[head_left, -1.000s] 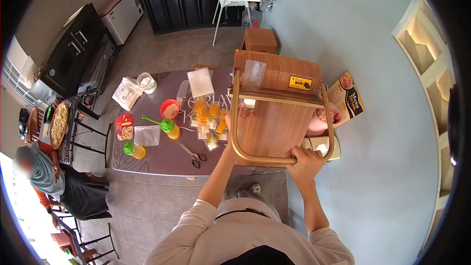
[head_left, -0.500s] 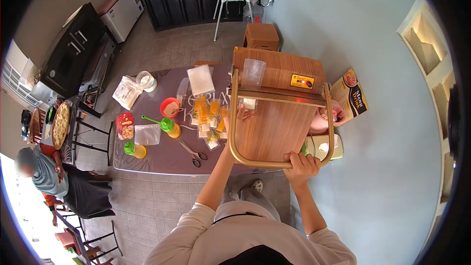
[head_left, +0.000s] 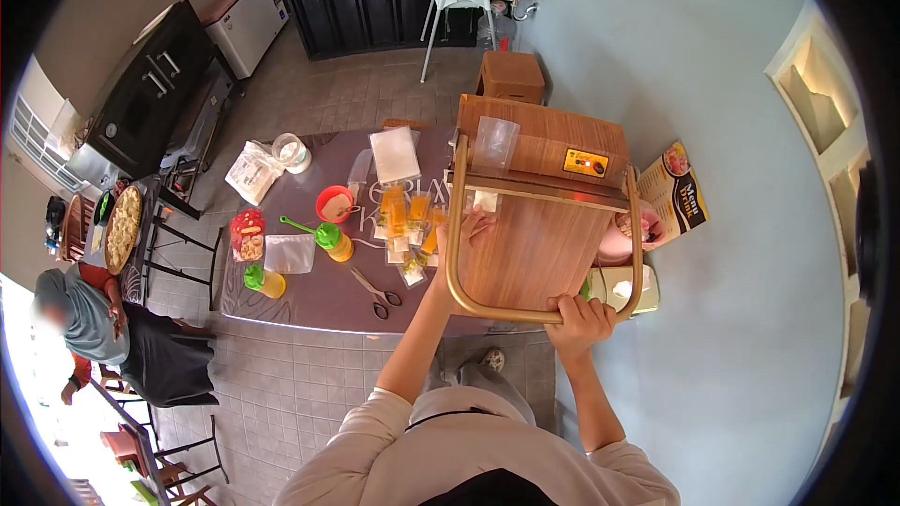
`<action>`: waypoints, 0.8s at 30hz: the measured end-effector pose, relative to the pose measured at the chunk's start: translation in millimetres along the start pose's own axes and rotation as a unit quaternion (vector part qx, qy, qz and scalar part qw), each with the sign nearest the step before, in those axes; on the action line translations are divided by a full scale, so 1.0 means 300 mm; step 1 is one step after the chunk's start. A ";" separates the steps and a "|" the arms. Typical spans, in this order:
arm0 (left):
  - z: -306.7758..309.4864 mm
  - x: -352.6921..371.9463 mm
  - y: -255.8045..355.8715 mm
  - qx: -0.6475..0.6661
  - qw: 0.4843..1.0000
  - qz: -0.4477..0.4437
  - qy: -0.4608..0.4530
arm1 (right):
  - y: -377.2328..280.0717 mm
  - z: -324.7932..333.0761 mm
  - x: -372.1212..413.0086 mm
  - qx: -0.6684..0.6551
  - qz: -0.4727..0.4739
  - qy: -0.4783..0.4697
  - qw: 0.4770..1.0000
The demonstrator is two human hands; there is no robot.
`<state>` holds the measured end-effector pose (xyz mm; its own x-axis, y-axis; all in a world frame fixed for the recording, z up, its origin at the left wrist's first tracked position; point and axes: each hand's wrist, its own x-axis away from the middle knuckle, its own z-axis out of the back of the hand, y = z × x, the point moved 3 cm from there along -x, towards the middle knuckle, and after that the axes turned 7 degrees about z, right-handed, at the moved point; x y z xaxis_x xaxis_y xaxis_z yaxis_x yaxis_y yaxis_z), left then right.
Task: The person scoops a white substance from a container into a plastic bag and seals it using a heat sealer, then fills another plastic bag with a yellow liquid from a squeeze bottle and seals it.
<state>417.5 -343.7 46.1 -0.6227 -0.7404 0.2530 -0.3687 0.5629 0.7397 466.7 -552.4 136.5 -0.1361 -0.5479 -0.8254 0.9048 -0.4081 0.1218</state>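
Note:
A wood-look bag sealer (head_left: 525, 258) stands at the table's right end, with a gold bar handle (head_left: 497, 311) lowered over its board. My right hand (head_left: 581, 320) is closed round the handle's near right corner. Under the bar's left side, my left hand (head_left: 476, 225) lies on the board with its fingers stretched out. Its fingertips are by a small clear packet (head_left: 486, 200) at the sealing edge; the handle partly hides the hand. A clear plastic bag (head_left: 497, 142) lies on top of the sealer, left of its lit yellow control panel (head_left: 586, 162).
Left of the sealer are filled sachets (head_left: 398, 225), scissors (head_left: 377, 295), green-capped bottles (head_left: 333, 242), a red bowl (head_left: 334, 204) and empty bags (head_left: 395, 155). A menu card (head_left: 673, 187) and tissue box (head_left: 623, 289) are by the wall. Another person (head_left: 103, 319) stands at far left.
The whole view has shifted slightly to the right. Both hands keep their places on the sealer, and its handle stays down. The other person's arm has moved a little.

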 end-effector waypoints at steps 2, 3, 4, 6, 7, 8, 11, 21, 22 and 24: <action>-0.002 0.000 0.000 -0.003 1.000 -0.001 0.001 | 0.000 -0.001 0.003 0.000 0.000 -0.001 1.000; 0.001 -0.003 0.000 -0.007 1.000 -0.002 0.003 | 0.000 -0.003 0.003 -0.001 -0.001 -0.002 1.000; 0.005 -0.005 0.000 -0.007 1.000 -0.002 0.003 | 0.000 -0.002 0.006 -0.001 -0.001 -0.003 1.000; 0.005 -0.011 -0.001 -0.011 1.000 0.000 0.005 | 0.003 -0.002 0.008 0.017 0.008 -0.020 1.000; 0.003 -0.011 0.000 -0.011 1.000 0.000 0.005 | 0.004 -0.002 0.007 0.018 0.009 -0.020 1.000; 0.001 -0.013 0.003 -0.016 1.000 -0.001 0.007 | 0.004 -0.004 0.005 0.017 0.010 -0.016 1.000; 0.001 -0.011 0.003 -0.022 1.000 -0.002 0.009 | 0.003 0.000 0.004 0.016 0.011 -0.015 1.000; 0.007 -0.019 0.001 -0.031 0.999 0.009 0.003 | 0.001 -0.001 0.004 0.011 0.010 -0.014 1.000; 0.009 -0.020 -0.003 -0.031 0.999 0.010 0.004 | 0.001 -0.001 0.004 0.011 0.010 -0.014 1.000; 0.007 -0.022 -0.004 -0.022 1.000 -0.001 -0.003 | 0.001 0.000 0.002 0.016 0.010 -0.013 1.000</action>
<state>420.6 -338.8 42.4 -0.6255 -0.7398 0.2478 -0.3399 0.5443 0.7669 466.9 -552.8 136.2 -0.1289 -0.5756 -0.8075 0.8938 -0.4201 0.1568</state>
